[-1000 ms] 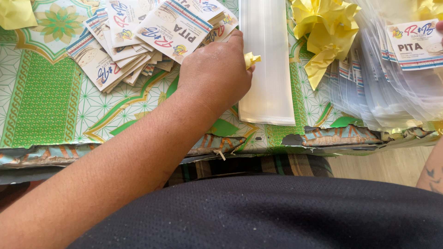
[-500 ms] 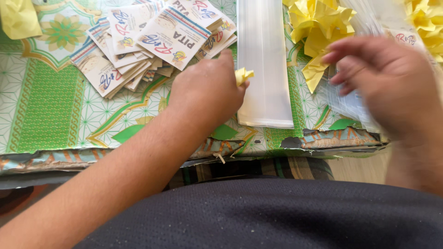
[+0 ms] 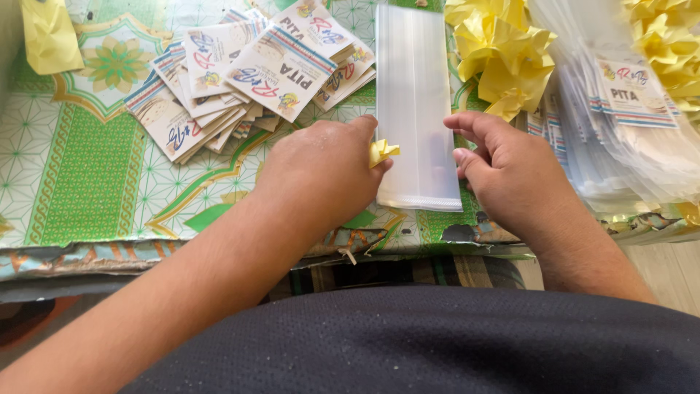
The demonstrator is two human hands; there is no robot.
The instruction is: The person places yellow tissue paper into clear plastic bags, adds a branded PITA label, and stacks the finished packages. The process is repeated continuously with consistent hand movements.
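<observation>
**Yellow bow held at edge of clear bag stack**

Yellow bow [image 3: 383,151] sits pinched in the fingertips of the left hand [image 3: 321,171], just above the left edge of the clear bag stack [image 3: 417,109]. The left hand lies knuckles-up, fingers curled closed around the bow, forearm running down to the lower left. The right hand [image 3: 503,171] rests at the stack's right edge, palm turned inward, fingers loosely bent and holding nothing; its fingertips [image 3: 461,157] touch the top bag near its lower right corner. The stack lies lengthwise on the green patterned tablecloth [image 3: 80,168]. A fanned pile of printed paper cards [image 3: 248,80] lies to the upper left. More yellow bows [image 3: 499,55] lie just right of the stack, beside filled clear packets [image 3: 627,124].
</observation>
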